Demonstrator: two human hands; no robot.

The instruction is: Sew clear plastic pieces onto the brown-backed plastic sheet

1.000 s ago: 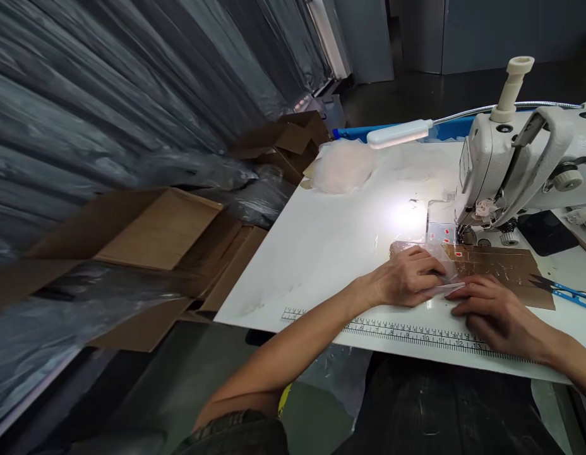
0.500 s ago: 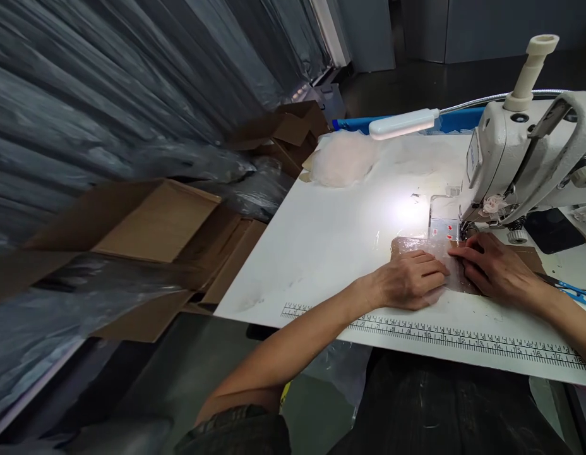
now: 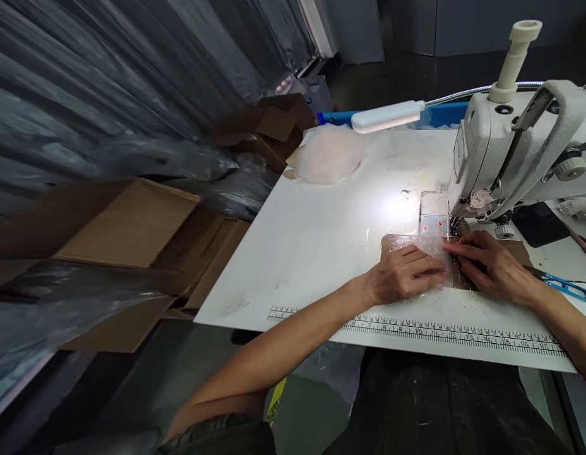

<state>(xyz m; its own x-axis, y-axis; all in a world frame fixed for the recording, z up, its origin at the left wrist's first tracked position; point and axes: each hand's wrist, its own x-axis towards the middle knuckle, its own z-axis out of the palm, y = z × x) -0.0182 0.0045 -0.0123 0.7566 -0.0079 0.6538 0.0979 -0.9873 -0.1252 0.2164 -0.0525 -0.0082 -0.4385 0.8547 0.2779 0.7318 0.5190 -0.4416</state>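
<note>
My left hand (image 3: 406, 273), fingers bent and close together, presses on a sheer whitish fabric (image 3: 432, 245) lying over a brown flat piece (image 3: 392, 241) on the table. Thumb and forefinger of my right hand (image 3: 485, 259) pinch at the fabric's right edge, just in front of the needle area. More of the brown piece (image 3: 463, 278) shows between my hands. The white sewing machine (image 3: 477, 151) stands over the work, its presser foot (image 3: 453, 226) close behind my right fingertips. Small red marks show on the plate left of the foot.
A pale round stack of sheer fabric (image 3: 329, 155) lies at the table's back left. A lamp (image 3: 388, 117) hangs above the back edge. Blue-handled scissors (image 3: 570, 287) and a dark phone (image 3: 540, 224) lie at right. Open cardboard boxes (image 3: 127, 221) stand left of the table (image 3: 274, 272).
The whole view has shifted slightly, with the table and machine appearing farther left. The fabric under my left hand has slid a little left, baring more brown between my hands.
</note>
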